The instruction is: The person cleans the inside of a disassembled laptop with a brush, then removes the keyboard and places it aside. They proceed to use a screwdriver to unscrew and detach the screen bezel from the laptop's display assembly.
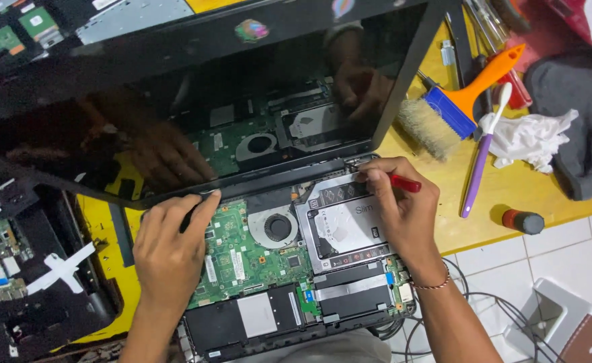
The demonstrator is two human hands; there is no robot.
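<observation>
Opened laptop (289, 269) on a yellow table (457, 175), both hands at its hinge edge.

The keyboard cover is already off: green circuit board (232, 252), fan (276, 227), silver drive (346, 225) and black battery (242, 319) lie bare, while the dark screen (195, 101) is still attached at the far side. The right hand (403, 208) pinches a red-handled screwdriver (403, 183), tip at the right hinge. The left hand (171, 249) holds nothing, fingers flat against the screen's near edge. A brush (454, 101) lies to the right.
</observation>
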